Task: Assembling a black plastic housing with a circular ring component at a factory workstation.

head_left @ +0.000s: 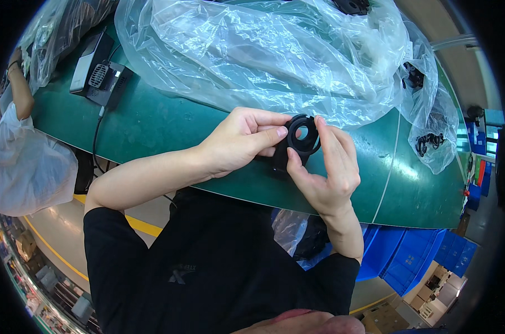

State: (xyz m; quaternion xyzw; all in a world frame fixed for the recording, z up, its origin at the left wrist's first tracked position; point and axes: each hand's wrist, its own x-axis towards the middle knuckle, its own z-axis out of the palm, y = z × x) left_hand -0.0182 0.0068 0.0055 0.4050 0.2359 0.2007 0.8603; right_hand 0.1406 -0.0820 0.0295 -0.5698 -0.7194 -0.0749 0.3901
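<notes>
Between both hands, over the green table, is a black ring-shaped part (303,146) with a round hole through its middle. My left hand (245,136) pinches its left edge with thumb and fingers. My right hand (331,168) closes on its right side, fingertips at the top right and thumb at the lower left of the ring. A darker black block (282,161) shows just below the ring; I cannot tell whether it is joined to it.
Large see-through plastic bags (274,55) cover the table's far side. A black-and-grey device (103,75) with a cable stands at the far left. Another bag (430,136) with black parts lies at the right. Blue crates (411,259) stand below the right edge. Another person's arm (22,92) is at the left.
</notes>
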